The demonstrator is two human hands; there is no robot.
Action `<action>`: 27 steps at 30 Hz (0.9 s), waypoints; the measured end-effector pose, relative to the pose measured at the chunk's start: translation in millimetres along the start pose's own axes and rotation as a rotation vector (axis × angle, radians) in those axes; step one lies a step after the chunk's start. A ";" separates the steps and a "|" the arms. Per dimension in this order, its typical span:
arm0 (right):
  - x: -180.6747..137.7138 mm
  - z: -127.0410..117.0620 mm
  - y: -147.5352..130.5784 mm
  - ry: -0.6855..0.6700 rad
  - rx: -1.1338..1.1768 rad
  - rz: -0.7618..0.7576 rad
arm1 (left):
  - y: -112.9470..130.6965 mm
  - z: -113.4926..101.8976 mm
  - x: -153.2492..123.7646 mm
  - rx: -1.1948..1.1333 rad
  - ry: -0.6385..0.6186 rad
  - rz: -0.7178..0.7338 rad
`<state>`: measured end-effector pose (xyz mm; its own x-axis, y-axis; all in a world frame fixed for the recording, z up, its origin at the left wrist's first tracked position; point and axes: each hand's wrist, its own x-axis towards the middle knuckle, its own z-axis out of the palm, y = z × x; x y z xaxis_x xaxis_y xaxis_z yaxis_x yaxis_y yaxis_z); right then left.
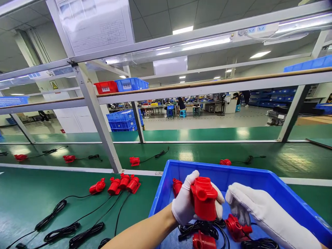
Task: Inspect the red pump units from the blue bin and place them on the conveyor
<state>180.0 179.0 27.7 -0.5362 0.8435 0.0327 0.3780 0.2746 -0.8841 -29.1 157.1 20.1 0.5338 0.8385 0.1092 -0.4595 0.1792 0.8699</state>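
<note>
In the head view, my white-gloved left hand [185,202] is wrapped round a red pump [204,199], a plastic body with a round spout facing me, held above the blue bin [166,188]. My right hand [241,202], also gloved, is just to the right of it, fingers loosely bent and holding nothing that I can see. Below that hand a red pump [234,228] lies in the bin. Another pump [204,240] lies at the bin's front, beside bundled black cables [199,228]. One more [177,186] is partly hidden behind my left hand.
Several red pumps [124,181] with coiled black cords [86,235] lie on the green table left of the bin. Behind it, spaced pumps [134,161] lie along a green strip. A metal post [100,121] stands between, and a shelf [207,83] crosses above.
</note>
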 end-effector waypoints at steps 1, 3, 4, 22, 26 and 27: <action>-1.4 0.7 1.0 -0.004 0.016 -0.021 | 0.0 3.1 -1.4 0.048 0.058 0.050; -2.8 2.8 4.4 -0.047 0.077 -0.046 | -0.5 8.2 -4.4 0.219 0.164 0.189; -3.1 4.0 6.1 -0.076 0.108 -0.049 | -1.5 9.4 -5.7 0.329 0.207 0.270; -21.6 -12.4 -17.4 -0.220 -0.254 -0.625 | -8.8 7.6 -23.1 1.382 0.245 1.177; -21.4 -12.9 -6.5 -0.089 -0.190 -0.589 | -7.8 5.0 -17.3 1.289 0.405 0.952; -20.6 -13.3 -5.4 -0.031 -0.134 -0.505 | -6.1 3.8 -16.0 1.272 0.405 0.805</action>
<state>199.1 166.3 38.1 -0.6977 0.5770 0.4245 0.1588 0.7024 -0.6938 -32.1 140.6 14.8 0.1352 0.6113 0.7798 0.4734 -0.7312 0.4912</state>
